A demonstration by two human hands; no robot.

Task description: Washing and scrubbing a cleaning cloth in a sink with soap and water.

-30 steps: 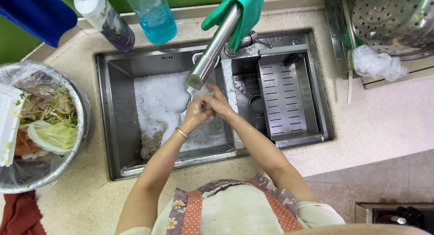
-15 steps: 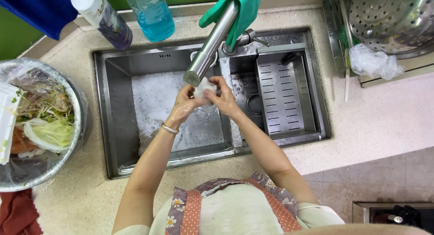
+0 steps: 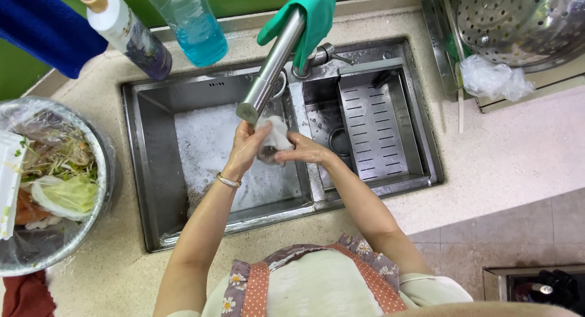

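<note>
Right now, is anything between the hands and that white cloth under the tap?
Nothing visible is. Both hands already touch the white cloth: the left hand grips it from one side, the right hand from the other. The faucet spout ends just above, not between them, over the foamy sink basin.

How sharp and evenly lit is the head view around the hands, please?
Head view: light is even and soft, with mild glare on the faucet and sink; the left hand, right hand and white cloth are slightly soft; straight edges bow toward the corners.
</note>
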